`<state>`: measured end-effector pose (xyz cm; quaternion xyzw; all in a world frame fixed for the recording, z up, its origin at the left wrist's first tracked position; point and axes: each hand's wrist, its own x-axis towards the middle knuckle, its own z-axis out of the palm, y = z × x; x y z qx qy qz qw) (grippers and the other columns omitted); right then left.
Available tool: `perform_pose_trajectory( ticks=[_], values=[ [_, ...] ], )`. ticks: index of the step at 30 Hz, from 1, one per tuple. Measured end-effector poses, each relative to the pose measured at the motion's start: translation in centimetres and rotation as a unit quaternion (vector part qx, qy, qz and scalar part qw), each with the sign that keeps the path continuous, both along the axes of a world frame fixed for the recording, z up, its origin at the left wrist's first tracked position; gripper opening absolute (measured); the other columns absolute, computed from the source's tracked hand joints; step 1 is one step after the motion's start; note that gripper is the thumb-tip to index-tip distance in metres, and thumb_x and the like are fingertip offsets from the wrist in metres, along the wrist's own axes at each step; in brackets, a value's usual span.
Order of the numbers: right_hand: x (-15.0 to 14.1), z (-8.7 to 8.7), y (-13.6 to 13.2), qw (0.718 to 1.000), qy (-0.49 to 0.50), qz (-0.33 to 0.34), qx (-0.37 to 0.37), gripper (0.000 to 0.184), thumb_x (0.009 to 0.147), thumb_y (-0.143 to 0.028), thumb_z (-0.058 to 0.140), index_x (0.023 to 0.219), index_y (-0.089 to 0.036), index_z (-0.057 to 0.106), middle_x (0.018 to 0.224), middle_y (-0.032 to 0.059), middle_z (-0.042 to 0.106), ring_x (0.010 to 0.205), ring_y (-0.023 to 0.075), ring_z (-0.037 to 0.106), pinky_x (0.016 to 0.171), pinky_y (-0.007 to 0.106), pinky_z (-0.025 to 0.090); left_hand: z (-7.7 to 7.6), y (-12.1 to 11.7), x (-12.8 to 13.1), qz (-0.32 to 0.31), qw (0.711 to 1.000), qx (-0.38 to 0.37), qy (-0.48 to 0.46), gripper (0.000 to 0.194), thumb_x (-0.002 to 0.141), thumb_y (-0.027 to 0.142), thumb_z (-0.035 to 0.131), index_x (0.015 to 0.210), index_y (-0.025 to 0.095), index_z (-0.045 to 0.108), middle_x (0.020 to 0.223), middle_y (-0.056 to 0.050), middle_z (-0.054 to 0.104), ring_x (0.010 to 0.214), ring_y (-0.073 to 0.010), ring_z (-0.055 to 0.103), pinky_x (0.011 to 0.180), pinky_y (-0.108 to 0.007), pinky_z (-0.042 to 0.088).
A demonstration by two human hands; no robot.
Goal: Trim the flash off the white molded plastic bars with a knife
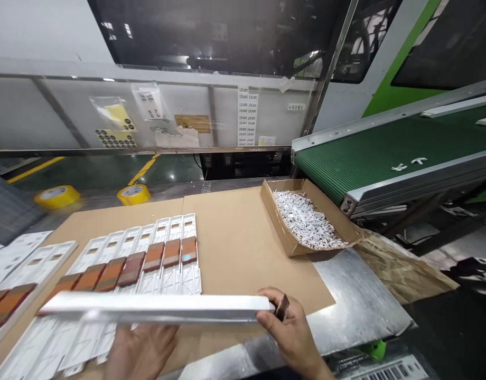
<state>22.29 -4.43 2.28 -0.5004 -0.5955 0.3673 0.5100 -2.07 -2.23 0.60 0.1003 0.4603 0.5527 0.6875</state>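
Note:
Both my hands hold a long white bar (156,308) across the view. My left hand (142,351) supports it from below, and my right hand (286,332) pinches its right end, with a small dark brown piece (282,307) at my fingers. Beneath the bar lies a row of white moulded plastic panels (167,279), each carrying a reddish-brown strip (153,256). The bar hides their lower parts. More panels with similar strips (9,305) lie at the far left.
The panels rest on a cardboard sheet (246,248) over a metal table (357,301). A shallow cardboard tray (284,224) of small white plastic pieces stands beyond it, below a green conveyor belt (389,153). Yellow tape rolls (133,194) sit on the far side.

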Motion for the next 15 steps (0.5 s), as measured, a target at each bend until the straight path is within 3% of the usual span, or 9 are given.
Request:
perform_pose_trajectory(
  ticks=[2,4,6,8,10,13,15],
  values=[
    [-2.4,-0.3,-0.5,0.998,-0.005,-0.033,0.062,0.023,0.087,-0.039,0.055,0.092,-0.019,0.063,0.074,0.0009,0.059,0.065,0.0129,0.056,0.057,0.021,0.044,0.8,-0.1,2.6,0.026,0.998,0.014,-0.063,0.073,0.049,0.079,0.059,0.102,0.028,0.061,0.094,-0.01,0.068,0.087,-0.0327,0.064,0.062,-0.043,0.055],
    [-4.4,-0.9,-0.9,0.993,-0.017,-0.02,0.115,0.023,0.088,-0.039,0.053,0.098,-0.021,0.063,0.077,0.002,0.061,0.067,0.0132,0.057,0.058,0.021,0.045,1.3,-0.3,5.0,0.065,0.993,0.04,-0.092,0.077,0.042,0.076,0.067,0.103,0.031,0.058,0.102,-0.007,0.065,0.091,-0.0315,0.062,0.071,-0.045,0.054],
    [-5.5,-1.7,-1.4,0.992,-0.001,-0.001,0.123,0.034,0.087,-0.05,0.052,0.102,-0.022,0.062,0.08,0.003,0.061,0.061,0.0122,0.055,0.054,0.021,0.045,1.6,0.0,6.5,0.113,0.988,0.052,-0.089,0.055,0.052,0.053,0.078,0.099,0.034,0.056,0.088,0.002,0.062,0.07,-0.0161,0.061,0.063,-0.032,0.053],
    [-5.6,-2.6,-1.9,0.997,0.039,-0.003,0.072,0.05,0.082,-0.063,0.048,0.108,-0.022,0.059,0.086,0.0043,0.06,0.055,0.0103,0.051,0.047,0.021,0.042,1.9,0.7,6.9,0.14,0.983,0.074,-0.09,0.039,0.061,0.033,0.078,0.092,0.029,0.055,0.074,0.007,0.052,0.052,-0.005,0.047,0.048,-0.019,0.044],
    [-5.0,-3.1,-2.6,0.997,0.072,0.001,-0.021,0.057,0.084,-0.068,0.037,0.113,-0.021,0.053,0.083,0.0033,0.057,0.05,0.0091,0.046,0.042,0.02,0.037,2.1,1.5,6.5,0.138,0.982,0.09,-0.088,0.032,0.063,0.026,0.076,0.085,0.023,0.053,0.069,0.007,0.045,0.047,-0.0022,0.039,0.04,-0.014,0.034],
    [-3.6,-3.1,-3.5,0.988,0.04,0.067,-0.13,0.042,0.093,-0.056,0.027,0.102,-0.021,0.049,0.065,-0.0032,0.047,0.048,0.0092,0.042,0.041,0.019,0.033,2.1,2.3,5.9,0.123,0.986,0.088,-0.065,0.031,0.063,0.025,0.075,0.078,0.019,0.048,0.07,0.007,0.045,0.047,-0.0021,0.039,0.038,-0.014,0.032],
    [-3.0,-2.6,-4.0,0.985,-0.014,0.117,-0.13,0.033,0.096,-0.047,0.029,0.087,-0.022,0.05,0.06,-0.0048,0.043,0.049,0.009,0.043,0.045,0.019,0.035,2.0,2.4,5.7,0.119,0.988,0.089,-0.045,0.032,0.065,0.026,0.075,0.078,0.02,0.046,0.069,0.007,0.045,0.047,-0.0022,0.04,0.039,-0.014,0.033]
  ],
)
